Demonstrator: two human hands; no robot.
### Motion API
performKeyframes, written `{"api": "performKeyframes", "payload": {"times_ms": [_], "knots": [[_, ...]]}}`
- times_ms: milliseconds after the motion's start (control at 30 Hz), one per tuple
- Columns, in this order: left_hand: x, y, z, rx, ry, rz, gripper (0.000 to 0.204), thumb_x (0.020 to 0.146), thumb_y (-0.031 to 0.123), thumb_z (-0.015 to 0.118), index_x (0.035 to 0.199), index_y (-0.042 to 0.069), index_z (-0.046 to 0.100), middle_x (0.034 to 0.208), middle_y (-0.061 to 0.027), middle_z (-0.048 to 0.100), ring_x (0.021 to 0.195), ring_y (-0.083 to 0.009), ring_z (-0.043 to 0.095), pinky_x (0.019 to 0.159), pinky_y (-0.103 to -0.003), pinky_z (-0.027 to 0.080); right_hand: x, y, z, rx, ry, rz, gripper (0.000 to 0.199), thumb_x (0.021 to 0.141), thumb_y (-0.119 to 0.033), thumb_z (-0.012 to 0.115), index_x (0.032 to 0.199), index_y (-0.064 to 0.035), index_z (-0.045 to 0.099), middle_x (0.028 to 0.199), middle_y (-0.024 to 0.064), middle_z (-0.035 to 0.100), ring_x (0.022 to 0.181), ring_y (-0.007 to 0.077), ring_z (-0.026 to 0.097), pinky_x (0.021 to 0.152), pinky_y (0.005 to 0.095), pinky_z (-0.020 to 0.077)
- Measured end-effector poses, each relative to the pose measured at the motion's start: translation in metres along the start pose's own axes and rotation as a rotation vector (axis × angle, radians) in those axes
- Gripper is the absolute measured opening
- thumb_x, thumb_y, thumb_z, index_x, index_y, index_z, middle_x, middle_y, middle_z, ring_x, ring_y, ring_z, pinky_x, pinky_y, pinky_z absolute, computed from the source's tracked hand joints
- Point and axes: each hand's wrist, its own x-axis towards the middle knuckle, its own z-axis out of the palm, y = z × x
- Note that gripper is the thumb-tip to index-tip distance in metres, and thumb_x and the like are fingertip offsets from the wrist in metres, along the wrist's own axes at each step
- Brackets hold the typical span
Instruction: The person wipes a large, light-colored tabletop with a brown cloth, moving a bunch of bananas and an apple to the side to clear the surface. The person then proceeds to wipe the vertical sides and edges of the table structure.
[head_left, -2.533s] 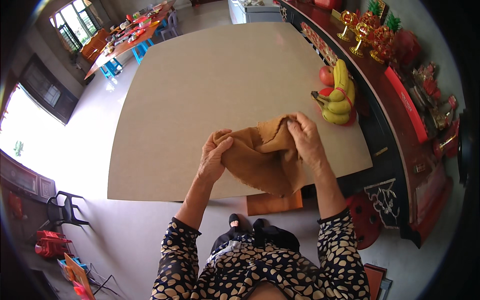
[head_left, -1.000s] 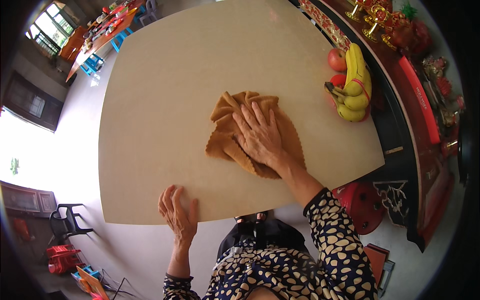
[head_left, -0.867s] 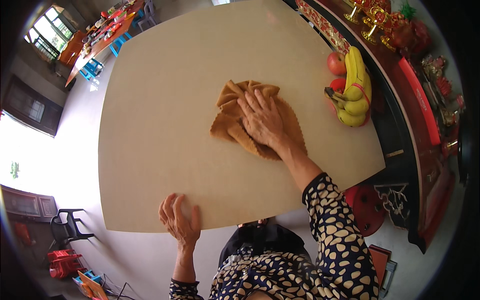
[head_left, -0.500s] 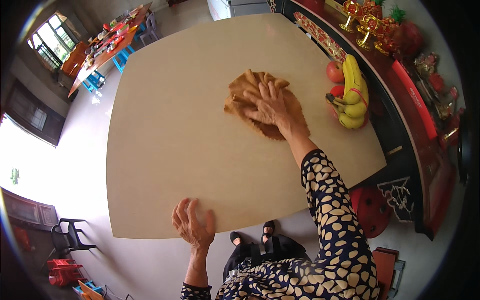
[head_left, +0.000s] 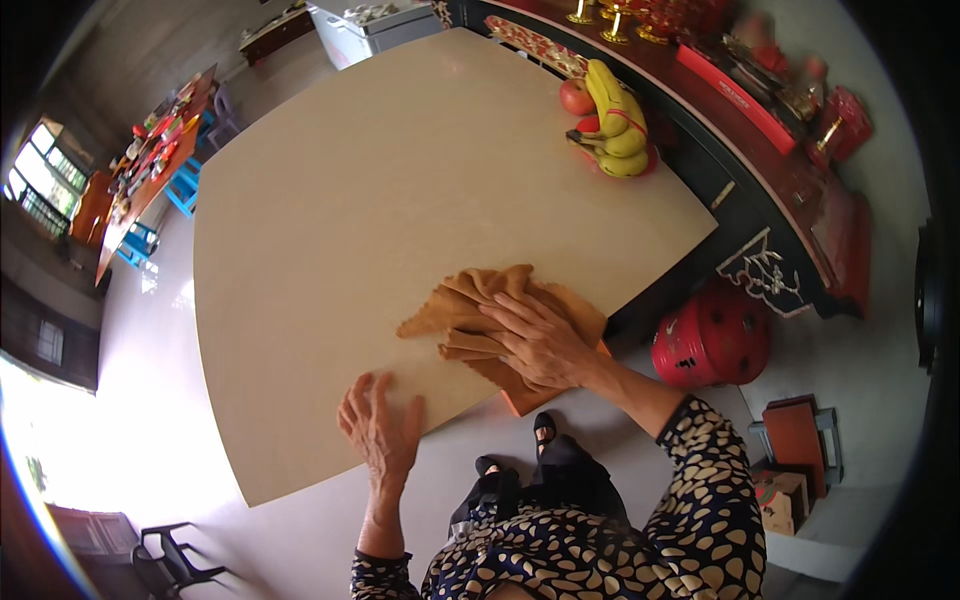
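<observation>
Cloth (head_left: pixel 460 300): brown, rumpled, lying on table (head_left: pixel 330 230) by near edge, a bit R of mid. Lower border reaches that edge; overhang, if any, can't be told for sure.

Step in hand judged to be wiping: cloth pressed under R hand (head_left: pixel 540 345), tabletop being gone over. Next move prob. calls for palm flat, even pressure, cloth slid as one piece w/o folds bunching or slipping off edge.

Cloth vs. fingers: R fingers laid out long on top, pointing up & L, not curled round it; cloth is beneath, w/ folds bunched ahead & L of fingertips, smoother part out to R. Any pinch underneath is hidden, can't tell. L hand (head_left: pixel 383 430) set at near edge, well L of R hand, apart from cloth; fingers loosely bent & spread, nothing held.

Farther out: bananas (head_left: pixel 625 130) & apple (head_left: pixel 575 97) placed together nr far R side of table, well clear of cloth. Orange panel (head_left: pixel 518 400) seen just below near edge, partly covered. Red drum (head_left: pixel 700 340) stood on floor to R, below dark cabinet. Black chair (head_left: pixel 175 560) at lower L.
</observation>
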Motion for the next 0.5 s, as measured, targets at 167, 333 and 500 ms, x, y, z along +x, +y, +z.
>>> {"api": "performKeyframes", "payload": {"times_ms": [167,333,500], "knots": [[0.003,-0.022,-0.001,-0.035,-0.014,0.022,0.052,0.081,0.027,0.071,0.125,0.007,0.053,0.133,-0.0203,0.043,0.124,-0.0400,0.037,0.104,-0.052,0.028,-0.020,0.045,-0.015,-0.125,0.118,0.133,0.023,0.082,-0.010,0.063,0.099,0.0043,0.067,0.148,0.0133,0.040,0.140,0.0313,0.031,0.114,0.0445,0.0288],[0.006,-0.009,0.001,-0.030,-0.017,0.064,0.054,0.081,0.026,0.071,0.127,0.005,0.052,0.134,-0.0223,0.041,0.126,-0.0421,0.035,0.105,-0.054,0.027,0.015,0.102,-0.015,-0.236,0.064,0.281,0.035,0.087,-0.013,0.059,0.118,0.0041,0.058,0.150,0.0126,0.034,0.143,0.0305,0.025,0.115,0.0459,0.0250],[0.010,-0.010,-0.004,-0.027,-0.106,0.055,0.055,0.080,0.026,0.072,0.126,0.005,0.052,0.135,-0.0215,0.041,0.127,-0.0432,0.034,0.106,-0.055,0.026,0.060,0.159,-0.004,-0.349,0.055,0.509,0.039,0.092,-0.025,0.052,0.124,-0.0030,0.058,0.151,0.0077,0.036,0.142,0.0311,0.025,0.111,0.0566,0.0250]]}}
